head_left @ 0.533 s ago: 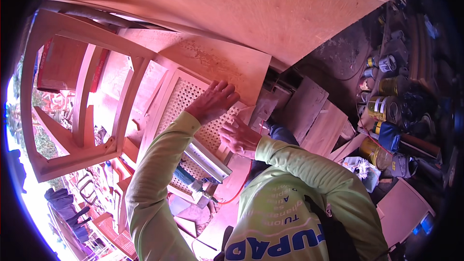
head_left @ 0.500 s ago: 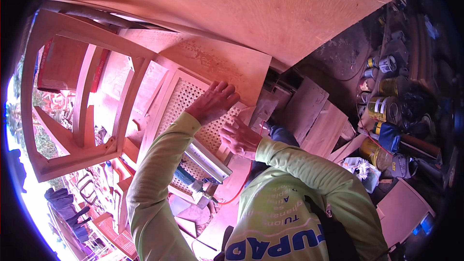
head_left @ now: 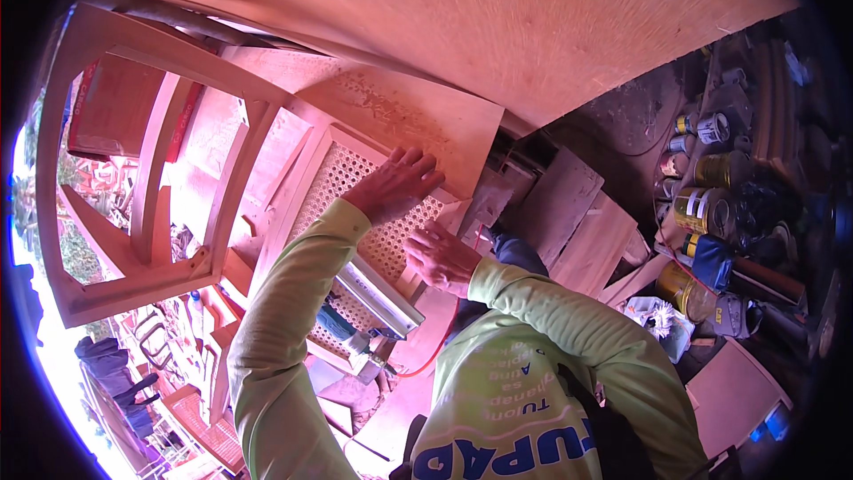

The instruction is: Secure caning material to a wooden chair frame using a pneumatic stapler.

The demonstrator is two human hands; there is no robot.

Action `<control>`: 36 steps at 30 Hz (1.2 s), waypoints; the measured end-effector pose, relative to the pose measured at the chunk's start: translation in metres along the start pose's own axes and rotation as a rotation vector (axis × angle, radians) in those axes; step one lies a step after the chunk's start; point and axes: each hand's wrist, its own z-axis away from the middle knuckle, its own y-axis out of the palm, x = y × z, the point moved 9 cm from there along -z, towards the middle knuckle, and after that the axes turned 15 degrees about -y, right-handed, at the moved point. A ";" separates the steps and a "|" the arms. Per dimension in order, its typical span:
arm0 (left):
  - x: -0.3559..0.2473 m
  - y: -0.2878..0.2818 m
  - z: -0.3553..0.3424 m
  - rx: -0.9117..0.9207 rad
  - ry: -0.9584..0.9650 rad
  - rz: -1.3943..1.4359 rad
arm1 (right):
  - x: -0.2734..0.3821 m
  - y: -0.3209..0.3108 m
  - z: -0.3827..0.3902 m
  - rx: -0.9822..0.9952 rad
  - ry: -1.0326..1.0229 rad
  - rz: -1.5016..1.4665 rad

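A wooden frame (head_left: 326, 144) surrounds a panel of woven cane webbing (head_left: 330, 185), part of a chair-like piece in front of me. My left hand (head_left: 397, 185) is over the webbing's far right part, its fingers loosely bent and slightly apart. Just nearer, my right hand (head_left: 442, 260) is at the panel's right side, fingers loosely extended toward the left. I see nothing held in either hand; the undersides of the fingers are hidden. Below them on the panel lies a blue-green air tool (head_left: 338, 324) with a red hose, next to a long silver metal piece (head_left: 382, 298).
An upright wooden frame (head_left: 222, 191) stands on the left. A large plywood sheet (head_left: 498, 27) spans the top. Several paint cans (head_left: 702, 209) and scraps crowd the right, with loose boards (head_left: 582, 240) nearer. A red hose (head_left: 433, 362) trails beside my legs.
My right hand's fingers have settled lower and closer together. The left hand has barely moved over the webbing. The view has shifted slightly.
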 end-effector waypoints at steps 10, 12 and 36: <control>0.004 -0.006 0.001 -0.055 -0.042 0.072 | 0.005 -0.017 0.016 -0.068 0.040 0.025; 0.005 -0.006 0.001 -0.050 -0.053 0.071 | -0.004 -0.033 0.036 -0.410 0.164 -0.244; 0.052 0.060 0.069 -0.084 -1.375 0.699 | -0.119 0.065 0.121 -0.673 1.396 -1.177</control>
